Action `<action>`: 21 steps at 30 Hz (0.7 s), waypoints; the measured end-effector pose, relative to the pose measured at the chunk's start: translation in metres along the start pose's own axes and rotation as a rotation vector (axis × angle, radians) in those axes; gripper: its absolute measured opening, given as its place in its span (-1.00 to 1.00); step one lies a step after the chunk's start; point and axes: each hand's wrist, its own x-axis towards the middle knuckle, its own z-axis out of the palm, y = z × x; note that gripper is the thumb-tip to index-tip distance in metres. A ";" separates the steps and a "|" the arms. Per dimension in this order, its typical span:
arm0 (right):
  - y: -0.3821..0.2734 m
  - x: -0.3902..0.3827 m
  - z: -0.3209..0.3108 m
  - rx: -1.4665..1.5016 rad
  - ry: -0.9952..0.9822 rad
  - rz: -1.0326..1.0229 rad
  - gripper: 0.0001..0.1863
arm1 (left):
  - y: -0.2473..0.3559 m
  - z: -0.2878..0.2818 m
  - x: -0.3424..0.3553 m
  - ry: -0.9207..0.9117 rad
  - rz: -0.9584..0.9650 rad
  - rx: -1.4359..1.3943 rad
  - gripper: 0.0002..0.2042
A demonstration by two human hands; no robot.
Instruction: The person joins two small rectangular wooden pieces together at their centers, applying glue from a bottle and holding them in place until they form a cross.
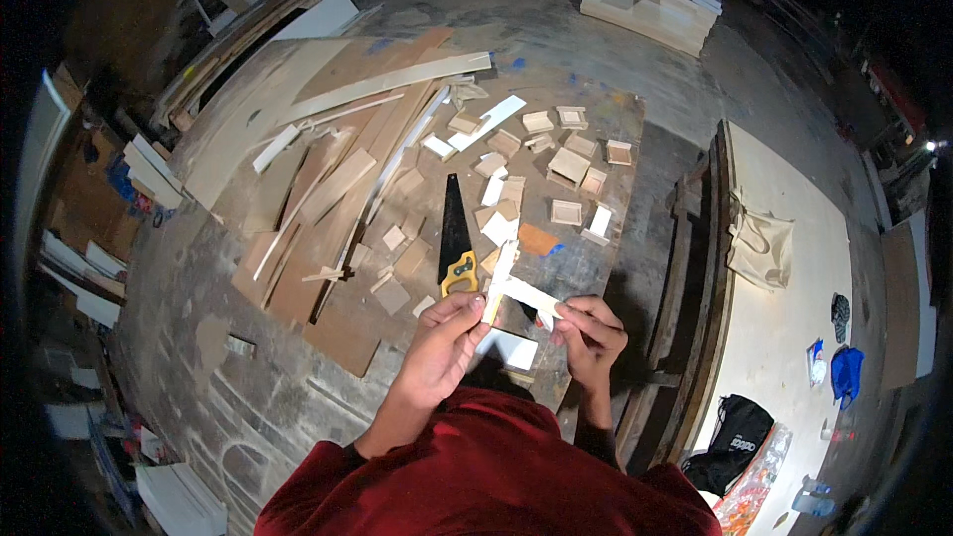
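Note:
In front of my chest, my left hand (pixel 445 339) pinches a narrow pale wood strip (pixel 503 264) that points away from me. Between the thumb and fingers of my right hand (pixel 592 334) is the end of a second flat pale strip (pixel 532 296). The far end of that strip meets the first one; whether they are joined I cannot tell. Just beyond my left hand lies a handsaw (pixel 455 223) with a black blade and a yellow handle. A white rectangular board piece (pixel 507 348) sits below my hands, close to my body.
Several small box-like wood pieces (pixel 569 167) are scattered ahead. Long planks and boards (pixel 342 184) lie at the left. To the right stands a pale-topped table (pixel 794 337) bearing a cloth bag (pixel 762 246) and a black drawstring bag (pixel 733 437). Stacked panels (pixel 650 5) rise at the back.

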 end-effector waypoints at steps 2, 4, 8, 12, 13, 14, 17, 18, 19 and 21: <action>0.001 0.000 0.000 -0.005 -0.009 -0.012 -0.80 | -0.002 -0.008 0.003 -0.030 -0.005 -0.021 -0.90; -0.001 0.000 0.000 -0.025 -0.014 -0.025 -0.81 | -0.002 -0.011 0.005 -0.058 -0.009 -0.047 -0.88; 0.000 -0.001 0.003 -0.025 0.009 -0.010 -0.83 | 0.000 -0.014 0.005 -0.088 0.009 -0.014 -0.86; -0.002 0.004 0.007 -0.028 -0.004 0.045 -0.84 | 0.002 -0.020 0.006 -0.113 0.056 0.003 -0.83; -0.001 0.005 0.007 -0.038 -0.025 0.041 -0.85 | 0.001 -0.021 0.007 -0.108 0.057 0.000 -0.83; -0.001 0.006 0.006 -0.039 -0.028 0.039 -0.85 | 0.001 -0.022 0.008 -0.122 0.085 0.026 -0.83; 0.003 0.004 0.001 -0.041 -0.057 0.060 -0.85 | 0.003 -0.023 0.010 -0.132 0.139 0.099 -0.81; 0.006 0.003 0.000 0.024 -0.041 0.108 -0.85 | 0.004 -0.023 0.010 -0.130 0.164 0.147 -0.80; 0.008 0.003 0.000 0.088 -0.024 0.157 -0.85 | 0.004 -0.024 0.012 -0.130 0.164 0.147 -0.80; 0.012 0.003 0.000 0.144 -0.008 0.226 -0.84 | 0.001 -0.029 0.014 -0.109 0.199 0.184 -0.78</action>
